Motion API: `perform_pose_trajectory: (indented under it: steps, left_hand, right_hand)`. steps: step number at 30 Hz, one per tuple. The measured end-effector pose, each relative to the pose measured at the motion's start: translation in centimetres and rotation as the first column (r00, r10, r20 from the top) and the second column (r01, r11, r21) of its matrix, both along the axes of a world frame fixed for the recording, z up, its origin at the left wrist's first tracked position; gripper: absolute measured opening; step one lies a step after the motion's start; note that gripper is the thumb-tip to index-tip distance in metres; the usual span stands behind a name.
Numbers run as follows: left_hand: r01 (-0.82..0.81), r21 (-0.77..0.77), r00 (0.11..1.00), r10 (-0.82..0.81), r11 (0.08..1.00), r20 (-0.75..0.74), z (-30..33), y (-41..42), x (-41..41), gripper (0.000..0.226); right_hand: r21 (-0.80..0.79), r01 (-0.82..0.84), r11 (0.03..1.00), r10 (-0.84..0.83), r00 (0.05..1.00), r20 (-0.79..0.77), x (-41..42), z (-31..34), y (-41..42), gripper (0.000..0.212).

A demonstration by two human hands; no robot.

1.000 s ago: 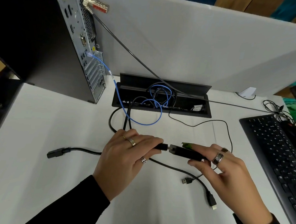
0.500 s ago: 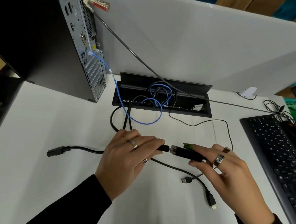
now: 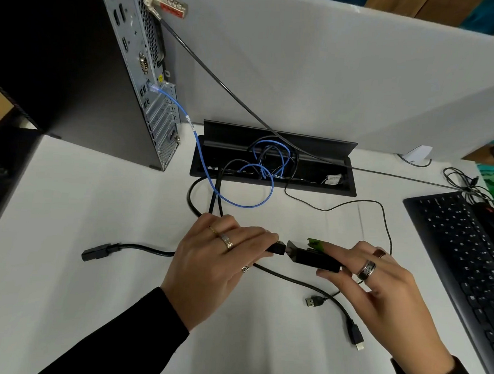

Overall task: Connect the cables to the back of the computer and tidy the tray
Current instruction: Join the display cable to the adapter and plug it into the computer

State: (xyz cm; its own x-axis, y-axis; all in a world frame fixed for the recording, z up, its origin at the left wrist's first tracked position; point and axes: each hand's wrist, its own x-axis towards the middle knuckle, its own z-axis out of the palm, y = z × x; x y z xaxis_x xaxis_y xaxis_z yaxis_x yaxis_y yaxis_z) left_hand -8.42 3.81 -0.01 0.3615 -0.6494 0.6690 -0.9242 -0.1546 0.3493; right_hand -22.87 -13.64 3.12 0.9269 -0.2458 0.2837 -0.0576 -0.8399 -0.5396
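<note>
My left hand (image 3: pixel 219 264) grips a black cable plug (image 3: pixel 276 248) at mid-table. My right hand (image 3: pixel 378 290) pinches a black adapter block (image 3: pixel 312 256) with a green tag, its open end facing the plug. Plug and adapter nearly touch, a thin gap between them. The computer tower (image 3: pixel 82 69) stands at the back left, its rear port panel (image 3: pixel 148 74) facing right with a blue network cable (image 3: pixel 203 167) plugged in. The black cable tray (image 3: pixel 273 159) is sunk in the desk behind my hands, lid up, full of looped cables.
A black power connector (image 3: pixel 97 252) lies at the left. A loose USB plug (image 3: pixel 313 301) and an HDMI-type plug (image 3: pixel 356 336) lie in front of my right hand. A keyboard (image 3: pixel 464 258) fills the right edge. A grey lock cable (image 3: pixel 245 105) runs from the tower across the partition.
The gap between plug and adapter has hardly changed; both hands stay almost in place, the view shifting slightly.
</note>
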Motion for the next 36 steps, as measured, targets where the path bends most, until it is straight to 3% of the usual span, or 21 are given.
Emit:
perform_pose_trajectory:
  steps: [4, 11, 18, 36]
  left_hand:
    - [-0.005, 0.013, 0.998, 0.005, 1.000, 0.060, 0.1, 0.0, 0.0, 0.012]
    - [-0.003, 0.032, 0.991, -0.002, 0.999, 0.131, -0.5, 0.0, 0.3, 0.016]
    - [0.009, 0.022, 0.989, -0.012, 1.000, 0.148, -1.0, -0.2, 0.6, 0.018]
    - [0.067, 0.036, 0.996, -0.069, 0.997, 0.055, -0.7, -0.7, 1.5, 0.011]
  right_hand:
    - [0.115, 0.010, 0.993, -0.004, 0.999, -0.049, -0.1, -0.3, 0.3, 0.033]
    - [0.350, 0.081, 0.933, -0.056, 0.995, -0.080, -0.2, -0.9, 1.4, 0.051]
    - [0.283, 0.095, 0.954, -0.082, 0.995, -0.058, -0.4, -1.9, 1.2, 0.038]
    - [0.107, 0.034, 0.994, -0.038, 0.999, 0.036, 0.9, -2.1, 1.2, 0.047]
